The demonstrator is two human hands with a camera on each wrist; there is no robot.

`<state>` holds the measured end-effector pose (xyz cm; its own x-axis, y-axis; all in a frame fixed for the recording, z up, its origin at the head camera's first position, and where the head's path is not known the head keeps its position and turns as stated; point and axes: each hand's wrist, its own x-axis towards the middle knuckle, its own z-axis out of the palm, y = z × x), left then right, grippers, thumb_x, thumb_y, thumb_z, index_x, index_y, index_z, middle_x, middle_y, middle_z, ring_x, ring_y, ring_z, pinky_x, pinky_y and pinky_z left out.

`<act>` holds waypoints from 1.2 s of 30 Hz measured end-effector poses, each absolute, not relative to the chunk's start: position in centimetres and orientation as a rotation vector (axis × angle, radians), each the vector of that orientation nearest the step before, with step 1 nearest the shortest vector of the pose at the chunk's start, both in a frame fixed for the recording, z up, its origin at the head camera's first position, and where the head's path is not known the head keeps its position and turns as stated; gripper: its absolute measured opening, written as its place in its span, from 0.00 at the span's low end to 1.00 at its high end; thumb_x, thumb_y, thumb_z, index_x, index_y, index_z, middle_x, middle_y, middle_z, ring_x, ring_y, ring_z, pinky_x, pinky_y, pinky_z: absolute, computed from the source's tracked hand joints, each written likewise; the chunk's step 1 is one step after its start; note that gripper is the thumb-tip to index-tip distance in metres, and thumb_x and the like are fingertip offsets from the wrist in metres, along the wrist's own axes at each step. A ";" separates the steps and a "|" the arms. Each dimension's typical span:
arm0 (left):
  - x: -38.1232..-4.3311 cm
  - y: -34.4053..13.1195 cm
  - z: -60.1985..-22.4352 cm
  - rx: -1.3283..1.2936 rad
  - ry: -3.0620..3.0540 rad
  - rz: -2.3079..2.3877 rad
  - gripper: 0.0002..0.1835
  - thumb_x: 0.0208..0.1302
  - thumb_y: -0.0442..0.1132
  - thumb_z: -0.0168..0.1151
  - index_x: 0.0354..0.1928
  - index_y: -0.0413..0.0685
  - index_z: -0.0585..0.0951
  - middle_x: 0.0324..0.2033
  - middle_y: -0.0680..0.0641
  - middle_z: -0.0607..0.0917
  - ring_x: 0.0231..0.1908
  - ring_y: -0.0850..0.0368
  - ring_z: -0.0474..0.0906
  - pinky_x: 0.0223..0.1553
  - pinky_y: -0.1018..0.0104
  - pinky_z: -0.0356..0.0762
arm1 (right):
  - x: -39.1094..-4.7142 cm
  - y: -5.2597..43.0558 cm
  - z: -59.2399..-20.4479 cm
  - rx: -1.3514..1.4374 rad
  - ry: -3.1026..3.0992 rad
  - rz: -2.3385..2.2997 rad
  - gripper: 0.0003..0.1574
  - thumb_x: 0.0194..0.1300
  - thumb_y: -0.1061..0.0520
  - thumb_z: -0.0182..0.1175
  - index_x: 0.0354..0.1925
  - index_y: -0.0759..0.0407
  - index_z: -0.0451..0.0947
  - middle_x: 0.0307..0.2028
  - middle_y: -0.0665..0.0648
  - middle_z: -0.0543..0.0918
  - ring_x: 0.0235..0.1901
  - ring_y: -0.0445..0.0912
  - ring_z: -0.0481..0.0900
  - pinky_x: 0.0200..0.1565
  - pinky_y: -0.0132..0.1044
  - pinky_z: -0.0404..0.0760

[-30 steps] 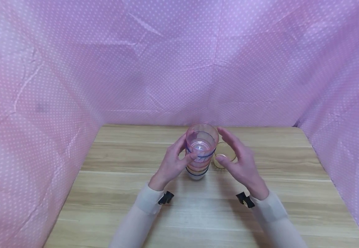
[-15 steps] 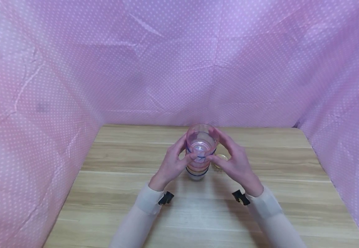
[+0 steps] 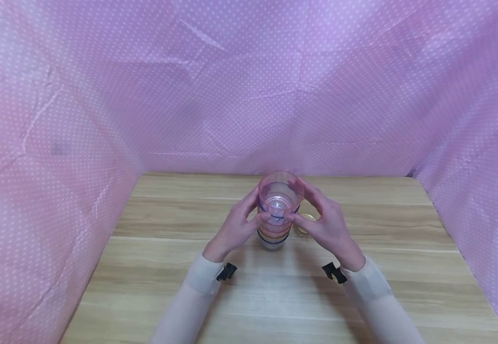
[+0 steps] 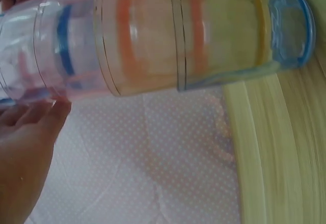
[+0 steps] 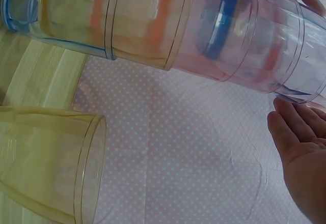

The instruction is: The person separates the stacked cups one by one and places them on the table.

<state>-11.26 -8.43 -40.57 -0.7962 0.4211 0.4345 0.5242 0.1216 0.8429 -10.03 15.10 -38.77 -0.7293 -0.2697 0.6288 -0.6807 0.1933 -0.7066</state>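
A tall upright stack of several nested see-through plastic cups (image 3: 274, 229) stands at the middle of the table, a pink cup (image 3: 280, 184) on top. In the left wrist view, blue (image 4: 293, 30), orange (image 4: 145, 35) and pink cup walls show along it. My left hand (image 3: 233, 229) holds the upper stack from the left, thumb in front and fingers behind. From the right side, my right hand (image 3: 330, 227) holds it at the same height, thumbs nearly meeting. The far fingers of both hands are partly hidden in the head view.
A single yellow see-through cup (image 5: 46, 168) stands right of the stack, mostly behind my right hand in the head view. The wooden table (image 3: 154, 286) has pink dotted cloth (image 3: 214, 95) hanging behind it and at both sides.
My right hand has come in from the right, from apart to holding the stack, and now covers much of the yellow cup. The left hand and stack stay nearly in place.
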 end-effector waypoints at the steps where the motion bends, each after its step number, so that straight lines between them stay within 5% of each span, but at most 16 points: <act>1: -11.3 -8.5 -40.6 -0.978 -2.295 -1.784 0.52 0.68 0.72 0.52 0.80 0.39 0.60 0.71 0.36 0.73 0.68 0.42 0.73 0.71 0.53 0.70 | -10.1 15.1 -38.8 0.896 -2.106 1.553 0.55 0.47 0.79 0.75 0.72 0.67 0.68 0.64 0.66 0.79 0.67 0.47 0.76 0.70 0.39 0.72; 8: -11.8 -9.4 -41.2 -1.013 -2.356 -1.880 0.51 0.66 0.68 0.61 0.79 0.39 0.62 0.72 0.37 0.71 0.71 0.43 0.69 0.73 0.57 0.67 | -10.1 15.3 -38.8 0.917 -2.103 1.546 0.55 0.47 0.79 0.75 0.73 0.67 0.68 0.64 0.66 0.79 0.67 0.46 0.76 0.70 0.38 0.73; 15: -12.2 -9.4 -41.6 -1.004 -2.421 -1.890 0.42 0.67 0.35 0.72 0.79 0.41 0.63 0.71 0.39 0.74 0.71 0.45 0.70 0.74 0.55 0.66 | -10.1 15.3 -38.8 0.929 -2.085 1.560 0.54 0.46 0.80 0.74 0.72 0.69 0.68 0.64 0.68 0.79 0.67 0.45 0.76 0.69 0.38 0.73; 19: -12.2 -9.3 -41.8 -1.008 -2.430 -1.885 0.41 0.66 0.30 0.70 0.78 0.40 0.62 0.70 0.39 0.74 0.70 0.46 0.71 0.74 0.53 0.66 | -10.1 15.4 -38.9 0.926 -2.097 1.557 0.54 0.47 0.80 0.74 0.72 0.68 0.68 0.64 0.67 0.79 0.67 0.46 0.76 0.69 0.38 0.73; 28: -12.3 -9.4 -42.0 -1.024 -2.418 -1.886 0.40 0.67 0.31 0.70 0.78 0.39 0.63 0.70 0.39 0.75 0.70 0.46 0.72 0.74 0.52 0.66 | -10.4 15.4 -38.7 0.949 -2.107 1.576 0.54 0.47 0.78 0.75 0.72 0.68 0.68 0.64 0.67 0.80 0.67 0.47 0.76 0.69 0.38 0.73; 36: -12.5 -9.5 -42.3 -1.060 -2.388 -1.885 0.45 0.69 0.59 0.66 0.78 0.41 0.64 0.68 0.39 0.77 0.68 0.45 0.74 0.74 0.51 0.67 | -10.7 15.5 -38.3 0.922 -2.215 1.583 0.56 0.48 0.73 0.78 0.74 0.66 0.66 0.67 0.63 0.78 0.65 0.46 0.76 0.67 0.34 0.75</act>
